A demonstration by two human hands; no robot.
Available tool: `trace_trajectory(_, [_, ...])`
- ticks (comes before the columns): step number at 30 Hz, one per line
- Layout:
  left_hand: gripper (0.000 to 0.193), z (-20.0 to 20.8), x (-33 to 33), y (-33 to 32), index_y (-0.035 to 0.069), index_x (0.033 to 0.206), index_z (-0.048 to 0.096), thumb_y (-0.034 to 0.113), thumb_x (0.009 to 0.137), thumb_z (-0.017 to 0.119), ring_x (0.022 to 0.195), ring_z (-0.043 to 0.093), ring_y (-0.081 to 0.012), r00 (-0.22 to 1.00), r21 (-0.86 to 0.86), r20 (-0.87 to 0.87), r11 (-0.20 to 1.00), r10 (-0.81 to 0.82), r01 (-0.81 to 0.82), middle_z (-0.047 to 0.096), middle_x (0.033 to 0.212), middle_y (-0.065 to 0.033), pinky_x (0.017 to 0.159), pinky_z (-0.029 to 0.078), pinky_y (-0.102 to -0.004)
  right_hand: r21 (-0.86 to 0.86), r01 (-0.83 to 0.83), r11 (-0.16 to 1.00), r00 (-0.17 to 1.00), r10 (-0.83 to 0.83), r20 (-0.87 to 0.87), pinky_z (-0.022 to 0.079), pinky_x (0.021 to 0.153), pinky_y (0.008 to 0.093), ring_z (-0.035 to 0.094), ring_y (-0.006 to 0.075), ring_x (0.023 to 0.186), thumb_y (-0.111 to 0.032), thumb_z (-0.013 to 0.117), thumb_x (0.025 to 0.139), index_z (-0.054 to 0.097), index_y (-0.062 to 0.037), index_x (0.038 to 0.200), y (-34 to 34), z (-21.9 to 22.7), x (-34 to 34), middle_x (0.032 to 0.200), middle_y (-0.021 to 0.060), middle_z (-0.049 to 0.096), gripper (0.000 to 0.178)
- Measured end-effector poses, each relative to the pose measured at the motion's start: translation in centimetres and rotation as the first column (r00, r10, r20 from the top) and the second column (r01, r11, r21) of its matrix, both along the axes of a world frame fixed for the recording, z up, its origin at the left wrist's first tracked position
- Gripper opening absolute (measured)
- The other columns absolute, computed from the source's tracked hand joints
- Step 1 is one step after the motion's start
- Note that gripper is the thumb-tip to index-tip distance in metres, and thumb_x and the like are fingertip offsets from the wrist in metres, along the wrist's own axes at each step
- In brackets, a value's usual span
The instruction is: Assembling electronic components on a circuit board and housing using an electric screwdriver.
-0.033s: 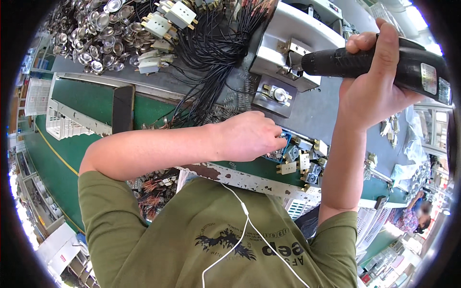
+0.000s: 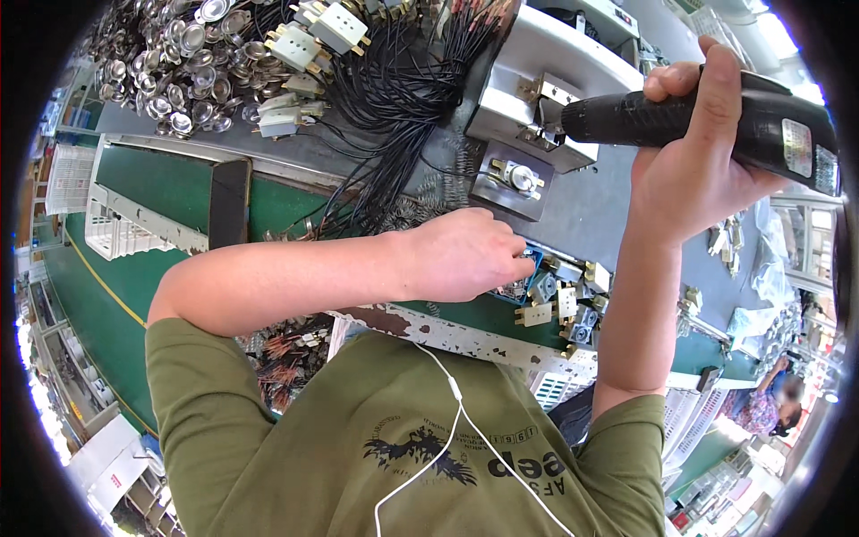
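Note:
My right hand [image 2: 693, 179] is wrapped round a black electric screwdriver [image 2: 617, 118] held level, thumb along its upper side. Its nose reaches a silver metal fixture [image 2: 507, 103], where a pale block [image 2: 558, 89] sits; the exact contact point is hidden. My left hand [image 2: 461, 257] lies with curled fingers at a small blue tray [image 2: 537, 258] of tiny metal parts. Those fingertips dip into the tray, and whatever they pinch is out of sight. Between hand and fixture, a grey metal block [image 2: 488, 190] carries a round white-and-metal piece [image 2: 519, 176].
Pale plug-like blocks [image 2: 535, 314] lie right of the tray. A bundle of black wires [image 2: 385, 89] and loose springs [image 2: 416, 210] are left of the fixture. Shiny metal cups [image 2: 192, 76] are heaped at far left. A chipped white rail [image 2: 447, 336] runs along the near edge.

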State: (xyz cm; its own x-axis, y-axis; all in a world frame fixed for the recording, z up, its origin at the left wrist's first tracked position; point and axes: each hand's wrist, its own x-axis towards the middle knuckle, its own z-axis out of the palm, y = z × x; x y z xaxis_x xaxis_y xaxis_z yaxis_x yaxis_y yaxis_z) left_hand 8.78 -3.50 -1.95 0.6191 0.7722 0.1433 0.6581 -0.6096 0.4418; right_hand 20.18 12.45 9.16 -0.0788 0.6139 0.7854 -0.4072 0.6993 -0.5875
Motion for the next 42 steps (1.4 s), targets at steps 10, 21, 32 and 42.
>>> trace_trajectory(10, [0.008, 1.1, -0.9, 0.3, 0.007, 0.088, 0.067, 0.012, 0.082, 0.068, 0.085, 0.071, -0.0266, 0.999, 0.079, 0.037, 0.997, -0.020, 0.017, 0.069, 0.082, -0.0074, 0.074, 0.054, -0.0395, -0.023, -0.038, 0.999, 0.962, 0.043, 0.271, 0.053, 0.056, 0.0276, 0.065, 0.0149, 0.064, -0.005, 0.070, 0.095, 0.060, 0.0047, 0.115, -1.3, 1.3, -1.3, 0.101, 0.0144, 0.070, 0.024])
trace_trajectory(21, [0.007, 2.5, -5.4, 3.3, 0.012, 0.085, 0.070, 0.017, 0.083, 0.075, 0.083, 0.067, -0.0230, 0.907, 0.291, 0.244, 0.867, 0.343, -0.406, 0.069, 0.081, -0.0015, 0.074, 0.051, -0.0381, -0.004, 0.028, 1.000, 0.963, -0.026, 0.267, 0.052, 0.050, 0.0246, 0.065, 0.0118, 0.056, -0.005, 0.074, 0.093, 0.060, -0.0007, 0.109, -3.7, 1.3, -1.5, 0.074, 0.0060, 0.067, 0.022])
trace_trajectory(32, [0.011, 0.1, -5.5, 3.7, 0.010, 0.090, 0.069, 0.014, 0.085, 0.077, 0.098, 0.068, -0.0254, 0.937, 0.260, 0.203, 0.907, 0.284, -0.331, 0.073, 0.102, -0.0033, 0.082, 0.050, -0.0401, -0.094, 0.063, 0.994, 0.963, -0.036, 0.268, 0.052, 0.050, 0.0234, 0.064, 0.0109, 0.057, 0.000, 0.077, 0.090, 0.067, 0.0040, 0.108, -5.4, 0.0, -0.2, 0.078, 0.0082, 0.071, 0.021])
trace_trajectory(42, [0.010, 0.3, -5.4, 3.9, 0.009, 0.093, 0.071, 0.010, 0.084, 0.075, 0.094, 0.067, -0.0295, 0.931, 0.127, 0.252, 0.945, 0.264, -0.302, 0.069, 0.094, -0.0041, 0.082, 0.053, -0.0424, -0.035, -0.155, 0.987, 0.987, 0.153, -0.053, 0.055, 0.054, 0.0249, 0.069, 0.0117, 0.068, 0.011, 0.076, 0.085, 0.054, 0.0016, 0.120, -3.5, -2.8, -2.6, 0.090, 0.0107, 0.072, 0.042])
